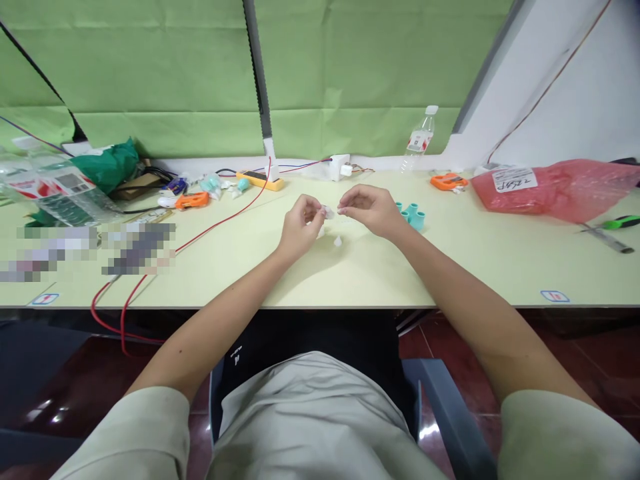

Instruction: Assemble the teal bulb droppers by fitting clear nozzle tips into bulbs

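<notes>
Our left hand [301, 223] pinches a small, whitish, translucent piece [329, 212] above the pale-yellow tabletop [380, 280].
Its thumb and fingers press on the piece; our right hand [369, 208] is just beside it, thumb and fingertips close, though we cannot tell whether they grip anything. Below lies a small white cone-shaped bit [338, 241], and beyond our right wrist we see a teal cluster of open-mouthed tubes [414, 217], insides unclear. At the back stands a clear plastic bottle with a red-and-white label [420, 139]; far left is a larger clear plastic bottle [60, 190]. To the right lies a bulging, translucent red plastic bag [530, 190] whose contents we cannot identify.
</notes>
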`<state>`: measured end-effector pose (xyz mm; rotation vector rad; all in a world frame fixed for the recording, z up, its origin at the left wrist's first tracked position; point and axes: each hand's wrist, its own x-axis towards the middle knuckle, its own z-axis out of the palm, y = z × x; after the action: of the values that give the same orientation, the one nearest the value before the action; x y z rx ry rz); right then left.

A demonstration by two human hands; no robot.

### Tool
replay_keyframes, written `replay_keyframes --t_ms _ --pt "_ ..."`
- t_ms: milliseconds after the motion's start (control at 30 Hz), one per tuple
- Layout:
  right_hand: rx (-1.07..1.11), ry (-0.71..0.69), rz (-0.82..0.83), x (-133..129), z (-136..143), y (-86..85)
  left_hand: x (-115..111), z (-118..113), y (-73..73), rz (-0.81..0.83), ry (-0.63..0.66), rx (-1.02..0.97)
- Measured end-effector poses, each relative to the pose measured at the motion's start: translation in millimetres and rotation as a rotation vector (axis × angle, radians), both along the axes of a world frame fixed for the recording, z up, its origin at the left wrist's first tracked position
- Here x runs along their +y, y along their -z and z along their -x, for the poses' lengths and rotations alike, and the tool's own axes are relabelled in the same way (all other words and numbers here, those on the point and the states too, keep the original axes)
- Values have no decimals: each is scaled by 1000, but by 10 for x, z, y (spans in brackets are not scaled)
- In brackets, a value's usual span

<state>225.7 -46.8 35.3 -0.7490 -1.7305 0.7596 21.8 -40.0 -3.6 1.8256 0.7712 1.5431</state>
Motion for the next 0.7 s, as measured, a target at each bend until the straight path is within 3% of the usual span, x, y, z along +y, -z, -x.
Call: replay_keyframes --t_ms 200,400,567,700 --pt "2 -44 65 -76 66 12 -22 -31 -57 154 130 -135" --pt "-150 -49 71 -40 31 63 1 -1 -64 108 61 -83" --pt "-497 -79 77 13 -75 69 -31 43 -59 7 13 153" --pt "-572 -32 86 60 -155 80 -115 62 -82 -49 3 395"
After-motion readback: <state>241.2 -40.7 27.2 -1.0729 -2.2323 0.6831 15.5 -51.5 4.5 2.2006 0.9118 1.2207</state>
